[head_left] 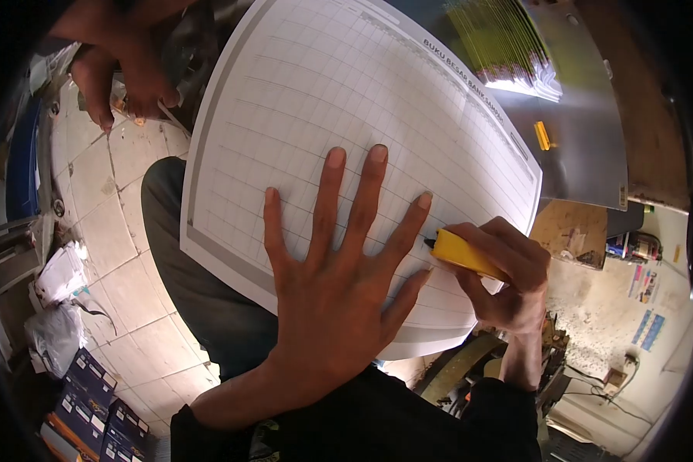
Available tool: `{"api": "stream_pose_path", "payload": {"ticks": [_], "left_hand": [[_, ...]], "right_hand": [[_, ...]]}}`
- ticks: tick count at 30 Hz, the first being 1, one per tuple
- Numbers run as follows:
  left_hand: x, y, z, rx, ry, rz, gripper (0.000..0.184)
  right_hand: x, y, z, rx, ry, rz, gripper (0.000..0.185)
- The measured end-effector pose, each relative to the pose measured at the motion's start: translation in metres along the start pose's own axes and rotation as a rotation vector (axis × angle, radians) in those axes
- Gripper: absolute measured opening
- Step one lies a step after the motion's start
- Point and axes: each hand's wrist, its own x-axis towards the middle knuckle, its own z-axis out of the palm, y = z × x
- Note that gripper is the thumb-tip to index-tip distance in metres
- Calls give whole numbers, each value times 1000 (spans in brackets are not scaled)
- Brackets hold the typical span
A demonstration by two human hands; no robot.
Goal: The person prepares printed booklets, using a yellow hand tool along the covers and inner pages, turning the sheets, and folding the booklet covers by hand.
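Observation:
A large white printed sheet [300,100] with a ruled grid and the heading "BUKU BESAR BANK SAMPAH" lies tilted across my lap area. My left hand [335,285] rests flat on its lower part, fingers spread wide and holding nothing. Just right of that thumb and forefinger, my right hand [512,273] is closed around a yellow tool with a black tip [458,252]. The tip points left, toward my left forefinger, close above the paper. My fingers cover much of the tool, so its exact kind is hidden.
A shiny metal surface [585,154] at upper right carries a yellow-green stack of papers [508,42] and a small yellow piece [543,135]. Another person's bare limbs [142,85] show at upper left. Dark blue boxes [85,404] and a plastic bag [56,329] stand on the tiled floor [123,269].

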Motion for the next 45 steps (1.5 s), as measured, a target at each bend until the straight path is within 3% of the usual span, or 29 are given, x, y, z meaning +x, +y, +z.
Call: {"api": "stream_pose_path", "payload": {"ticks": [11,14,17,22,26,31,35,38,40,45], "left_hand": [[3,-6,-4,-46,-18,15,60],[3,-5,-5,-50,-31,13,60],[4,-5,-5,-50,-33,11,60],[3,-4,-2,-33,-22,17,60],[3,-5,0,-26,-3,20,60],[3,-5,-1,-33,-3,18,59],[2,-5,0,-27,3,20,60],[3,-5,0,-27,7,21,60],[2,-6,1,-24,7,23,60],[3,-5,-3,-18,-17,18,61]], "right_hand": [[-8,-11,14,-106,94,6,50],[-5,-17,10,-101,48,159,51],[-4,-13,11,11,70,146,53],[-10,-5,13,-193,50,-83,50],[-8,-9,11,-245,22,-89,48],[-6,-15,14,-15,65,166,52],[-8,-11,15,64,96,165,51],[-11,-11,13,-54,9,173,50],[-15,3,17,-175,58,-77,50],[-6,-3,14,-71,75,22,46]]}}
